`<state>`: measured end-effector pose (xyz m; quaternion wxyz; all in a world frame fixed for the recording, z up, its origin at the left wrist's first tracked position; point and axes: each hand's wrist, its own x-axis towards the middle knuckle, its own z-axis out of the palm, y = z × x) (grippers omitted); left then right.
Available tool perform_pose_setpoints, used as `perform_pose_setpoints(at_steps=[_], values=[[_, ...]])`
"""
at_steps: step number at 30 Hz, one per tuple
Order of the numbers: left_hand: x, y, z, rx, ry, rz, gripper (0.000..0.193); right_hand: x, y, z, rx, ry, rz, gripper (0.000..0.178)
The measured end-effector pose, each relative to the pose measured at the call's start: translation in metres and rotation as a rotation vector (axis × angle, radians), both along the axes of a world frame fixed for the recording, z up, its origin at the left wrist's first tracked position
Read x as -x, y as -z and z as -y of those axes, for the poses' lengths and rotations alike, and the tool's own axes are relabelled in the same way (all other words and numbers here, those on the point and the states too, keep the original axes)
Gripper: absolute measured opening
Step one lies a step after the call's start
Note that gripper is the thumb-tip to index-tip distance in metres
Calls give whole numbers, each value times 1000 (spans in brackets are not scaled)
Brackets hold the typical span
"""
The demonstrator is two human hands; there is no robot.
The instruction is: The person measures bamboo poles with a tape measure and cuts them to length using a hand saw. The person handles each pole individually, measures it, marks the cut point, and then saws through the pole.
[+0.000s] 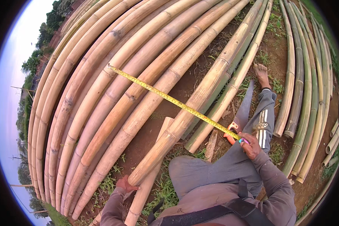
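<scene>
My right hand is closed around a tape measure whose case shows a little pink and blue between the fingers. Its yellow blade stretches out to the upper left, crossing over several bamboo poles, and its hooked end lies over the pile. At the lower left, my left hand grips the near end of a thick tan bamboo pole, thumb at the cut end. Beneath that pole, a shorter bamboo piece runs at a different angle. A handsaw with an orange handle lies beside my leg, close to the right hand.
A large pile of long bamboo poles fills the left. More poles, some greenish, lie on the right. My bare foot rests on the soil between them. Short cut pieces lie at far right; grass tufts dot the ground.
</scene>
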<state>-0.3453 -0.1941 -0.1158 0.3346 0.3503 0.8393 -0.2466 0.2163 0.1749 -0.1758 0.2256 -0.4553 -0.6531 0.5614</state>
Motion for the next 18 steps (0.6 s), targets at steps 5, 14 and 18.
perform_pose_setpoints(at_steps=[5, 14, 18], values=[[-42, 8, -76, -117, 68, -30, 105, -13, 2, -10, 235, 320, -286, 39], [-142, 16, -312, -429, 220, 70, 88, -9, 8, -20, 364, 408, -542, 40], [-182, 36, -418, -485, 272, 43, 91, -1, 41, -25, 397, 424, -497, 39]])
